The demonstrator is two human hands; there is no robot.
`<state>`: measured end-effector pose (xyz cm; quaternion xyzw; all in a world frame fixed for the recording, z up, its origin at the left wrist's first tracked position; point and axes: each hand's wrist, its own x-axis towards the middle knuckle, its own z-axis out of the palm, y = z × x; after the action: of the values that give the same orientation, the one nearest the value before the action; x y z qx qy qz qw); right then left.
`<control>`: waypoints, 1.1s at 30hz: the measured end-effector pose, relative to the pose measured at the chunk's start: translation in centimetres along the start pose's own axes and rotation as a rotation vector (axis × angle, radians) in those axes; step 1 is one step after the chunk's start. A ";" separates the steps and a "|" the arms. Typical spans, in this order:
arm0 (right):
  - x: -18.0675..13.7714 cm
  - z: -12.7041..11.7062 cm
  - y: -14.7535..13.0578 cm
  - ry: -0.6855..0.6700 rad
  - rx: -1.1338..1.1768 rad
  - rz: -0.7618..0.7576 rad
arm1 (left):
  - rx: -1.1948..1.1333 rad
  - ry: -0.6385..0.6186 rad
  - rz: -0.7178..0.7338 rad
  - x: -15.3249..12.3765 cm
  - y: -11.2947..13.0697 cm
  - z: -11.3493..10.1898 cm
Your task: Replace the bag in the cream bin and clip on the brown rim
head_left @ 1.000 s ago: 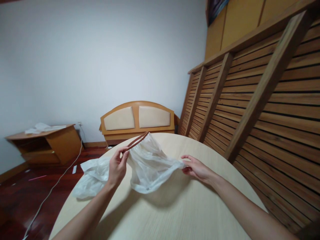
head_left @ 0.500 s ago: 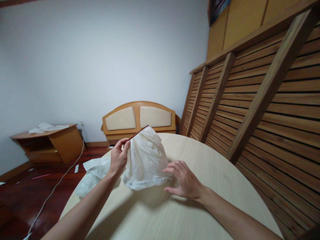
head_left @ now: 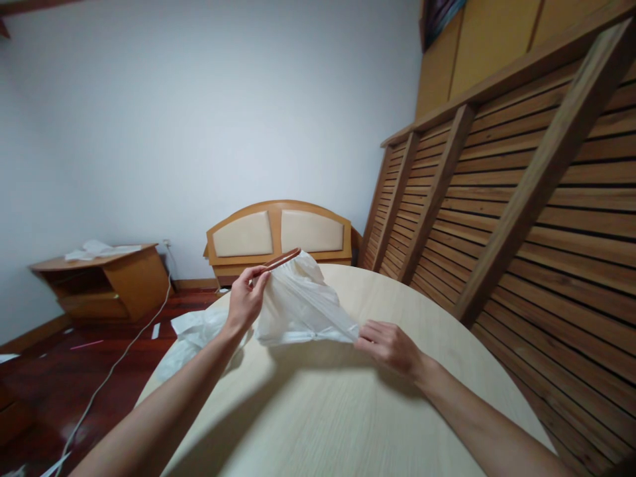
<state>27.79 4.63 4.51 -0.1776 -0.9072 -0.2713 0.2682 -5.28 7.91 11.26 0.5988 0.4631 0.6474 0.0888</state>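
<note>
A white, slightly see-through plastic bag (head_left: 298,308) with a reddish-brown strip (head_left: 283,259) along its top edge is stretched between my hands above the table. My left hand (head_left: 247,297) pinches the bag at the near end of the brown strip. The lower right corner of the bag is gripped in my closed right hand (head_left: 390,346). Behind my left forearm lies a second crumpled white plastic bag (head_left: 196,338) on the round, pale wood table (head_left: 338,411), partly hidden by the arm.
Beyond the table stands a wooden headboard (head_left: 279,235) with cream pads. A slatted wooden panel (head_left: 536,265) leans along the right. On the left are a low cabinet (head_left: 134,285) with white sheets on top and a white cable (head_left: 116,364) across the dark red floor.
My right hand has closed on the bag's lower right corner and pulled it out to the right. The bag's lower edge has risen; the left hand keeps its hold.
</note>
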 end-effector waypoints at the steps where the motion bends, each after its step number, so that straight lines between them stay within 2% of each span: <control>1: -0.2 -0.2 0.3 0.000 -0.013 0.021 | 0.026 0.009 0.003 0.1 -0.2 -0.1; 4: 0.3 -0.4 -0.2 0.038 0.002 0.115 | 0.110 0.026 0.035 0.1 0.0 -0.1; 9: 3.6 0.2 -4.5 0.164 0.057 0.130 | 0.236 -0.028 0.152 -0.5 2.0 0.7; 12: 5.9 1.0 -7.2 0.089 0.073 0.160 | 0.285 -0.082 0.198 -0.9 3.3 1.5; 16: 8.3 2.6 -9.6 0.010 -0.025 0.186 | 0.311 -0.131 0.224 -1.4 4.4 2.9; 19: 9.5 3.6 -10.2 0.016 -0.137 0.261 | 0.318 -0.166 0.219 -1.9 4.9 3.7; 23: 10.3 3.6 -9.9 -0.130 -0.164 0.323 | 0.308 -0.204 0.215 -2.1 5.1 4.3; 25: 10.1 3.2 -9.9 -0.200 -0.109 0.261 | 0.313 -0.206 0.212 -1.7 4.9 4.4; 27: 9.5 2.7 -10.0 -0.224 -0.034 0.132 | 0.315 -0.191 0.207 -1.1 4.4 4.4; 31: 7.7 1.7 -10.1 -0.220 0.091 -0.200 | 0.314 -0.160 0.217 0.6 2.9 3.7; 33: 7.2 1.1 -9.8 -0.189 0.122 -0.306 | 0.321 -0.155 0.213 1.4 2.2 3.2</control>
<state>17.10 -1.14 4.01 -0.0456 -0.9595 -0.2355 0.1479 -1.94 9.19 13.27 0.6989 0.4861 0.5230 -0.0410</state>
